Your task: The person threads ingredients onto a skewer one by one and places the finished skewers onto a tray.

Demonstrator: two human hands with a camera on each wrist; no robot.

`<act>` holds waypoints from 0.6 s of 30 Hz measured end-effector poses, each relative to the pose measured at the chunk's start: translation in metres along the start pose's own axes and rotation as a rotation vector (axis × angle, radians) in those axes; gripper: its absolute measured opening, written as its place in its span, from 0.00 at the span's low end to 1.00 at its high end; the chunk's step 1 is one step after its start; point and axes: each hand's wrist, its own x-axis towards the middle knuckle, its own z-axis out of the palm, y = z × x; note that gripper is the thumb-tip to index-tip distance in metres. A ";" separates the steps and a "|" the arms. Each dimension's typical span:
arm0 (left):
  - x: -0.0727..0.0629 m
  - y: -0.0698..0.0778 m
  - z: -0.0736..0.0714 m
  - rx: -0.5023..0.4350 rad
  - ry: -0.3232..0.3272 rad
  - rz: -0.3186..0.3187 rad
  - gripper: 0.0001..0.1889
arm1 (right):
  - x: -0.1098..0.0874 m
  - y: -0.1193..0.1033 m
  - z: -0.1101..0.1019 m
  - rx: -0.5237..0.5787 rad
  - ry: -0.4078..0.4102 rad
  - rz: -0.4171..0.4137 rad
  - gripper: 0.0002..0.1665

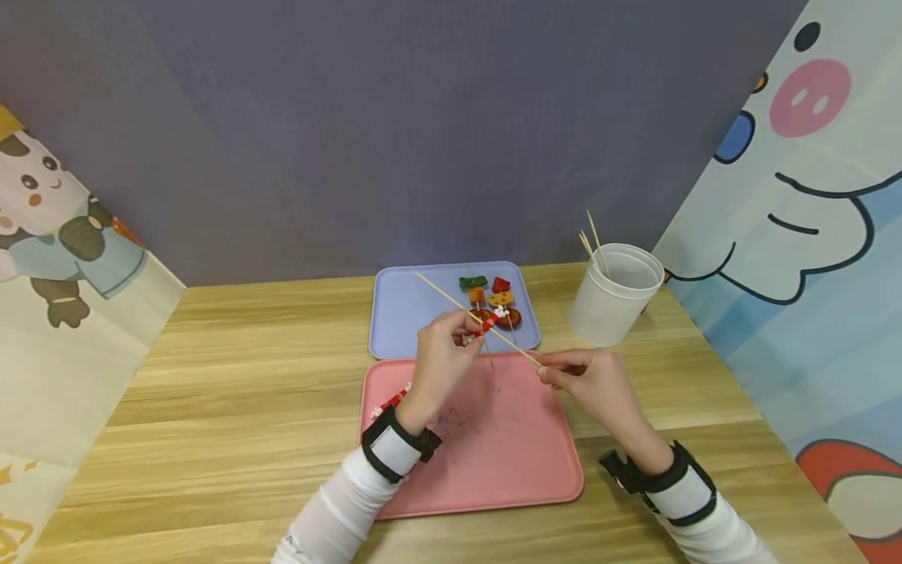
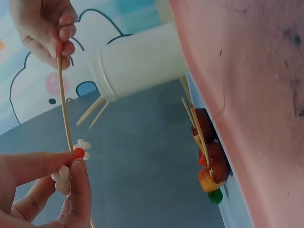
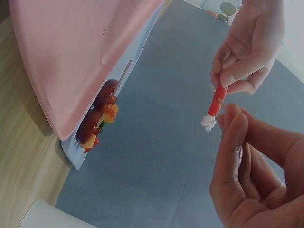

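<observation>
My left hand pinches a small red toy food piece with white frilled ends, above the trays. A thin wooden skewer runs crosswise through the red piece's middle, sticking out on both sides in the right wrist view. The skewer's near end is pinched between thumb and fingertips of my right hand. On the pink tray beneath, a similar red piece lies by my left wrist, partly hidden by it.
Behind the pink tray, a light blue tray bears two skewers of toy food: one with a green piece, the other with a yellow piece. A white bucket with several bare skewers stands at the right, before the grey back wall.
</observation>
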 end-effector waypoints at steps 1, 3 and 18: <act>-0.001 0.001 0.001 0.000 -0.003 0.001 0.06 | 0.000 0.000 0.000 0.005 0.000 -0.002 0.09; -0.002 0.003 0.002 -0.001 -0.005 -0.001 0.07 | 0.000 0.000 0.000 0.010 0.000 -0.001 0.09; -0.009 0.009 0.009 -0.003 -0.069 0.044 0.06 | 0.000 0.001 0.001 0.044 0.002 -0.005 0.08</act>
